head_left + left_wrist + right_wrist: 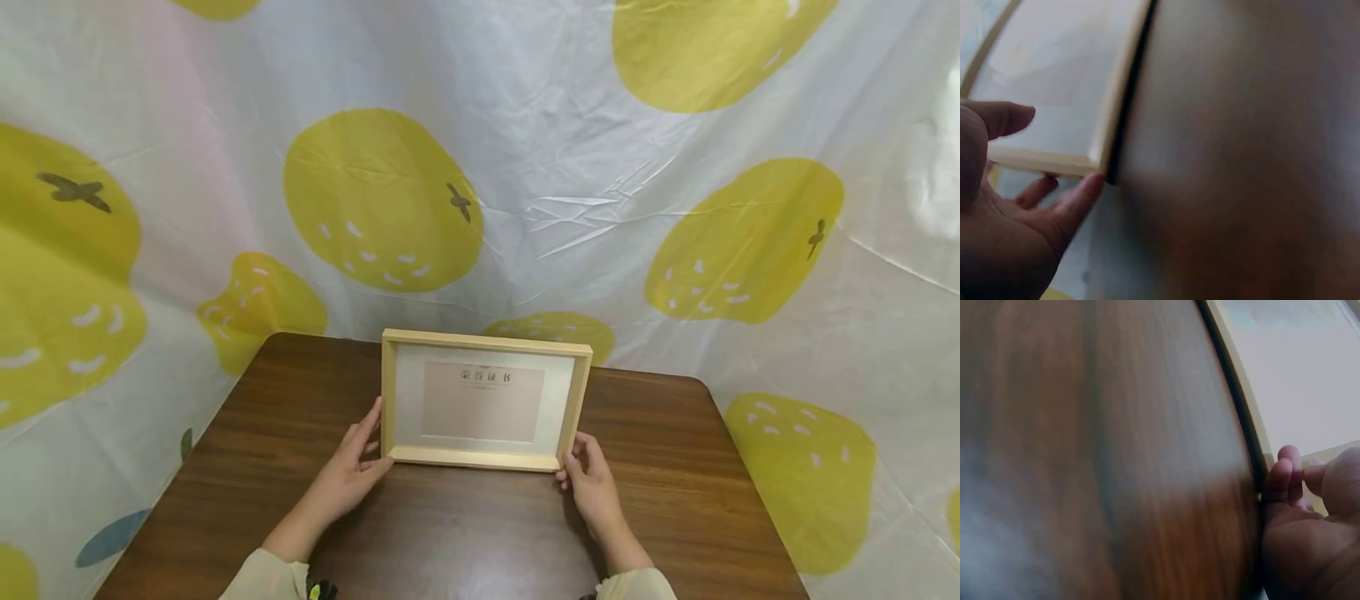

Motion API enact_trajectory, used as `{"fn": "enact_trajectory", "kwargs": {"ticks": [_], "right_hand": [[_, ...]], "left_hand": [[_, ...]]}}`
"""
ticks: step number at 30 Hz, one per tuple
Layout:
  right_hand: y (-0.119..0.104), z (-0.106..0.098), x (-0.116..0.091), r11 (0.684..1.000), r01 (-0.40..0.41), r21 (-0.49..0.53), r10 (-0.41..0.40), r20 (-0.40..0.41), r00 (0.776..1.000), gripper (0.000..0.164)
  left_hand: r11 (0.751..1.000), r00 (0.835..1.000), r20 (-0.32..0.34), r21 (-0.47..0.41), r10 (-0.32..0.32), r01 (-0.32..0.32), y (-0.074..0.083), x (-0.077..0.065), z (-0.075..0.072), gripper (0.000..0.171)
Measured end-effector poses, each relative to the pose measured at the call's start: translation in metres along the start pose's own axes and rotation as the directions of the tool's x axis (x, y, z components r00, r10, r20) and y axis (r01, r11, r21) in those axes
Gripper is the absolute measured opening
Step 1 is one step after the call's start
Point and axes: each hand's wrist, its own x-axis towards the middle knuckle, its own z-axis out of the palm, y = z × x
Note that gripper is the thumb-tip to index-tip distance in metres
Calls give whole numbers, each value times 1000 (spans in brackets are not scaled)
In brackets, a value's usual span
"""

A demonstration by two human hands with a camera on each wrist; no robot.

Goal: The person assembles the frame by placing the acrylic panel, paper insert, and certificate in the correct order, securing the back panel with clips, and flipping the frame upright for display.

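Note:
A light wooden picture frame (487, 340) stands nearly upright over the table, its front towards me. Behind its pane lies a pinkish certificate (483, 410) with a white mat around it and dark characters near the top. My left hand (347, 473) holds the frame at its left side, thumb near the lower corner. On the other side, my right hand (594, 485) grips the lower right corner, thumb in front. Both wrist views show the wooden edge (1120, 84) close to the fingers. Whether the bottom edge touches the table, I cannot tell.
A dark brown wooden table (675, 475) with rounded far corners lies beneath the hands. A pale curtain (540, 158) printed with large yellow fruit hangs close behind the table and along its left and right sides.

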Motion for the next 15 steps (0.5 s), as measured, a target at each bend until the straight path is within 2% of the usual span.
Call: {"fn": "enact_trajectory", "kwargs": {"ticks": [5,8,11,15], "right_hand": [[2,-3,1,999,11,30,-11,13,1000,43],[3,-3,0,999,5,36,-6,26,1000,44],[3,-3,0,999,3,38,-4,32,999,45],[2,-2,0,999,2,40,-3,18,1000,43]], "left_hand": [[995,995,94,-101,22,-12,-21,1,1,95],[985,987,157,-167,-14,41,-27,1,-2,96],[973,975,212,-198,-74,117,-28,0,-6,96],[968,966,238,-198,-106,155,-28,1,-8,97]]}}
